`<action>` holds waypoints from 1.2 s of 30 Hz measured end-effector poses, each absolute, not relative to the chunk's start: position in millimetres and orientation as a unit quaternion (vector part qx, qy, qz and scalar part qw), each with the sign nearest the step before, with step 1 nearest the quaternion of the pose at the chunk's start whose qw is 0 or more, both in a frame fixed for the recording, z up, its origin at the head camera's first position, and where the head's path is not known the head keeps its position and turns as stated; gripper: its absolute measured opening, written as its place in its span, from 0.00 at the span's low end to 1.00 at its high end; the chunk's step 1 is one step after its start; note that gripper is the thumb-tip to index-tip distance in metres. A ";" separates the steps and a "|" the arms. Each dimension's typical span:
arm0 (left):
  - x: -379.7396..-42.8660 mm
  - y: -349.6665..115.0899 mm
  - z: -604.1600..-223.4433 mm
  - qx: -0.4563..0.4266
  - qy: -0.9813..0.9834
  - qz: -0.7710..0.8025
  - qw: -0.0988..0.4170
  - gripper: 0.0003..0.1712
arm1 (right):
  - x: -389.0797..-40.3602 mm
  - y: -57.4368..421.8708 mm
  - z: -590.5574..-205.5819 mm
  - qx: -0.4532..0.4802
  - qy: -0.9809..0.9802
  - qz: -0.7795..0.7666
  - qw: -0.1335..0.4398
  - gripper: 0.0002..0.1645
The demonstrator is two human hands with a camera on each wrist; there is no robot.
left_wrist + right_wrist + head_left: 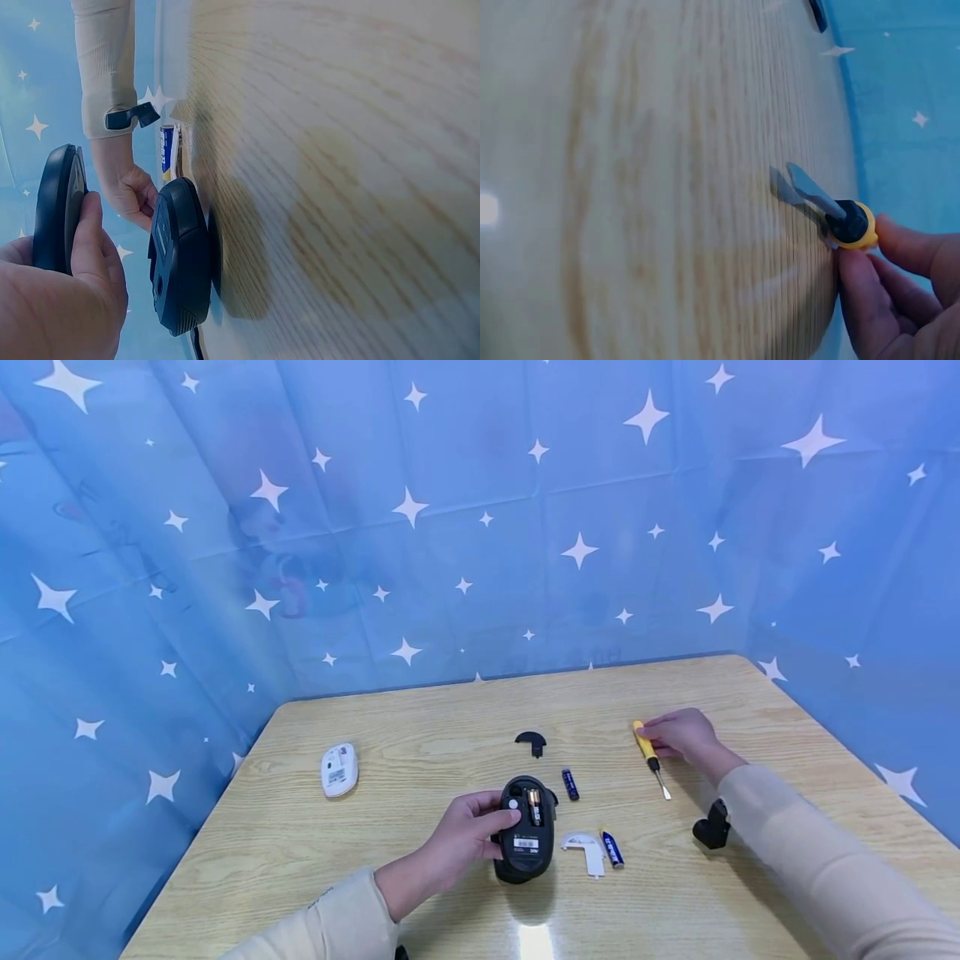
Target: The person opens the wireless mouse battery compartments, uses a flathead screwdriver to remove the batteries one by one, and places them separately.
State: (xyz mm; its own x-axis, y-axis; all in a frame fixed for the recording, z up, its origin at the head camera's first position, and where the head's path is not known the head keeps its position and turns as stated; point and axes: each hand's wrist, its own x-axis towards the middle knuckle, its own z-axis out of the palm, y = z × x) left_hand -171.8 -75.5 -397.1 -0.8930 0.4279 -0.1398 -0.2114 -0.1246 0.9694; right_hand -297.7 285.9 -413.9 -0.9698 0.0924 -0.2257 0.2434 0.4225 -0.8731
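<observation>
My left hand (468, 831) grips a black computer mouse (527, 860) with its underside facing up, the thumb pressed on its base. Inside its uncovered compartment lies one battery (535, 807). A second black device (180, 259), mouse-like in shape, stands on the table just below and beyond it in the left wrist view; the held mouse mostly hides it in the head view. Over at the right, my right hand (682, 735) pinches the yellow handle of a flat-blade screwdriver (643, 745). Its metal blade (814, 192) points toward me, close over the tabletop.
Between the hands are a black battery cover (532, 741), a blue battery (570, 783), a white cover (588, 850) and another blue battery (612, 850). Farther left lies a white mouse (340, 770), underside up. A blue star-patterned curtain (480, 543) hangs behind the wooden table (420, 727).
</observation>
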 end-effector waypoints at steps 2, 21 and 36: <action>-171.7 -75.6 -397.3 0.085 0.624 0.746 0.216 0.22 | -298.0 285.6 -414.7 0.098 0.848 -0.516 0.067 0.30; -171.1 -76.9 -399.3 0.085 0.625 0.745 0.218 0.22 | -298.7 285.3 -418.0 0.100 0.874 -0.472 0.049 0.26; -171.2 -78.0 -397.9 0.084 0.625 0.745 0.218 0.22 | -295.0 280.9 -412.0 0.091 0.881 -0.461 0.052 0.26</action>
State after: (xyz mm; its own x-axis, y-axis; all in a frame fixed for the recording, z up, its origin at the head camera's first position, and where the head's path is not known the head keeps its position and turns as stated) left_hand -171.2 -78.0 -397.9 -0.8911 0.4291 -0.1477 -0.2202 -0.1244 0.9675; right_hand -295.0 280.9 -412.0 -0.9779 0.1136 -0.1753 0.2088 0.5577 -0.8034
